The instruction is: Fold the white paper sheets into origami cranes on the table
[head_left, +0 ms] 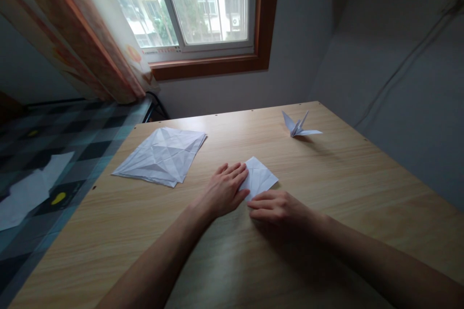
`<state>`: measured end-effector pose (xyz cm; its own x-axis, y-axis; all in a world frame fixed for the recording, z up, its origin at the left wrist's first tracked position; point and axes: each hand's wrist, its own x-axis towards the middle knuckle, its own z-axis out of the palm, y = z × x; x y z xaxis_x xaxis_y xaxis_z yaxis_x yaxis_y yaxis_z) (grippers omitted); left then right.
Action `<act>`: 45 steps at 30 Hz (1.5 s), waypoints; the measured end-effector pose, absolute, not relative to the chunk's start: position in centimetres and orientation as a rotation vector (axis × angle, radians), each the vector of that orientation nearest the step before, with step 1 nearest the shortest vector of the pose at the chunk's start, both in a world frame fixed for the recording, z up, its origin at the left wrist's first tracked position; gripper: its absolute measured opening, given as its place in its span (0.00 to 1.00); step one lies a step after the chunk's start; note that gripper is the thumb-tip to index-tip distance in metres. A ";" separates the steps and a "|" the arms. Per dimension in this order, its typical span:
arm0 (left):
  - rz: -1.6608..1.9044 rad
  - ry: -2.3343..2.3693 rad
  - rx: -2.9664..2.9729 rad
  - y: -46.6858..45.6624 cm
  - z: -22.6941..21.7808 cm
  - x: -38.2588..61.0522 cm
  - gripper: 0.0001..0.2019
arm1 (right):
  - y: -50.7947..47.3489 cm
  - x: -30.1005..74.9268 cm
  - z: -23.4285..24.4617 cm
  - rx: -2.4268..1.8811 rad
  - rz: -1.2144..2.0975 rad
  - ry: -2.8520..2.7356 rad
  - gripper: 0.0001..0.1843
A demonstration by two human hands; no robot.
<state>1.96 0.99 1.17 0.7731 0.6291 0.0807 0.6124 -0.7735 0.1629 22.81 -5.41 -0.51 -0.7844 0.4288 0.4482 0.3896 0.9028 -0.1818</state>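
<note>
Left hand flat, right hand at the near corner of a small, white, diamond-shaped folded paper.
The left fingers lie outstretched, gripping nothing, apparently pinning the paper against sliding on the pale wood-grain table; whether the curled right fingers pinch it, I cannot tell. Creased white paper sheets and a white paper crane sit well apart, probably for working room.

My bare left hand lies palm down, fingers extended; my bare right hand bends its fingers, both bare forearms angled inward.
</note>
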 end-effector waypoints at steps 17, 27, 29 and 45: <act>0.136 0.807 2.792 1.4 0.8 1.3 0.34 | -2.0 28.9 -1.7 -0.951 0.226 -2.327 0.20; 0.121 0.800 2.795 1.6 0.7 1.2 0.34 | -1.8 29.1 -1.2 -0.954 0.360 -2.326 0.12; 0.125 0.806 2.796 1.6 0.7 1.2 0.33 | -1.7 28.8 -1.3 -0.987 0.368 -2.306 0.09; 0.181 0.904 2.789 0.6 1.0 2.2 0.31 | -1.7 25.4 -1.3 -1.393 -0.069 -2.247 0.05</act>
